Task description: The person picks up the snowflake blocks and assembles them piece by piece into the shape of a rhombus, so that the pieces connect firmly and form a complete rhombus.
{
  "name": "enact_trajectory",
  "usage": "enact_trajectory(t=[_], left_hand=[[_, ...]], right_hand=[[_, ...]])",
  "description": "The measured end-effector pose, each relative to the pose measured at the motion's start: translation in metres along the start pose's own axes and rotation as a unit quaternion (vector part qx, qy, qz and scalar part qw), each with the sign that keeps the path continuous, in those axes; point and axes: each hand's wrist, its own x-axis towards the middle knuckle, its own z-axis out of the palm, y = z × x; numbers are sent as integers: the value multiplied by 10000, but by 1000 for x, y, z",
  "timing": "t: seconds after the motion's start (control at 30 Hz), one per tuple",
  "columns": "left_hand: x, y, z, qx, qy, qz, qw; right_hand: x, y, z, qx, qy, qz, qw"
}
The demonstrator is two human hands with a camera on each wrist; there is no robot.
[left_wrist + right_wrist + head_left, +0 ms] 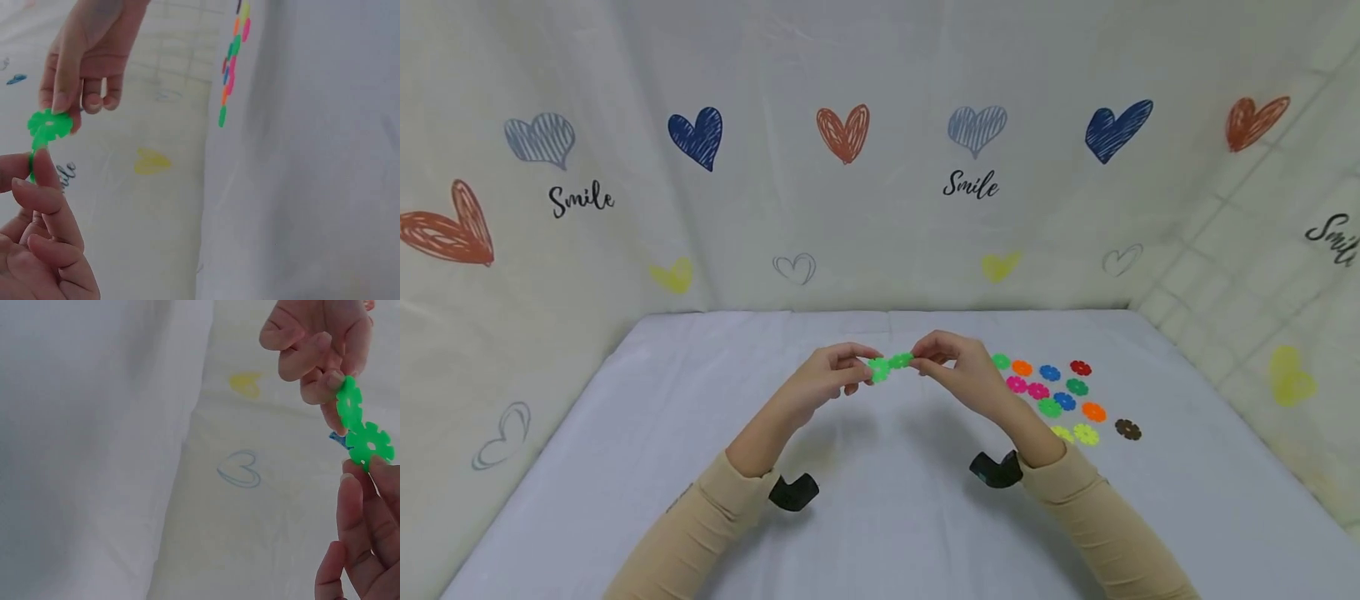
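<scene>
Above the table, my left hand (pixel 827 377) pinches a bright green notched plastic disc (pixel 349 404) between thumb and fingers. From the other side, my right hand (pixel 961 367) grips the edge of a second green notched disc (pixel 369 445) with its thumb and fingertips. The two discs meet edge to edge and stand at an angle to each other. In the left wrist view, the left fingers (pixel 50 200) partly cover the nearer green piece. How deep the notches sit in each other cannot be told.
On the white-covered table (pixel 662 467), several notched discs lie to the right, among them an orange disc (pixel 1093 412), a brown disc (pixel 1127 429) and a red disc (pixel 1081 367). A white cloth with printed hearts (pixel 842 135) hangs behind. Each wrist bears a black camera (pixel 793 492).
</scene>
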Motion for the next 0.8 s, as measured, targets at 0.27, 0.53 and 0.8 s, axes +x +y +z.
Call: enact_trajectory(t=[0.27,0.53,0.8], left_hand=[[-4,-7,1,-405,22,-121,9991],[-9,-10,2,-367,57,-226,9991],[-6,-18,6,-251,128,-313,9991]], right_hand=[[-3,-2,1,-48,-121,-47,9999],[-4,-1,3,-30,-294,23,9996],[-8,5,8,-416,-310,-112,9986]])
